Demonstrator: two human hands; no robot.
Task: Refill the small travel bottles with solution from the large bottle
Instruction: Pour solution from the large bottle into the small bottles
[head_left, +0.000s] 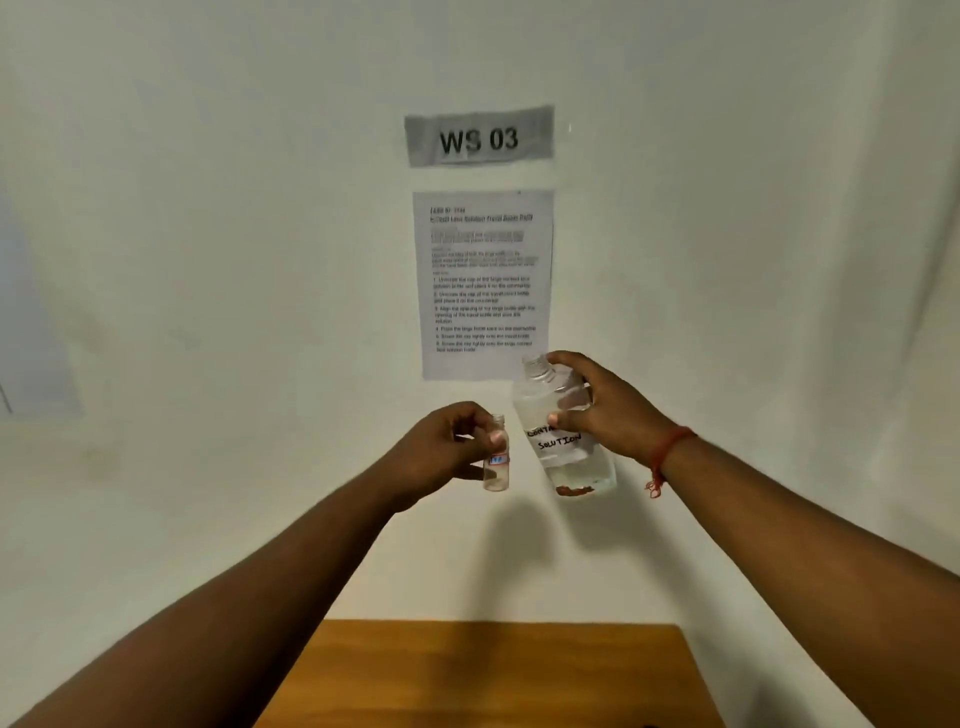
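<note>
The left hand (447, 447) is gripping a small travel bottle (496, 460) upright and uncapped, while the right hand (602, 410) is clasping the large bottle (563, 431), tilted slightly, its open neck above the small one. Both are being held up in front of a wall sheet (483, 283), above the wooden counter (488, 670)

A grey sign (479, 136) reading "WS 03" hangs on the white wall (208, 208) above a printed instruction sheet (483, 283); a wooden surface (488, 675) sits below.
</note>
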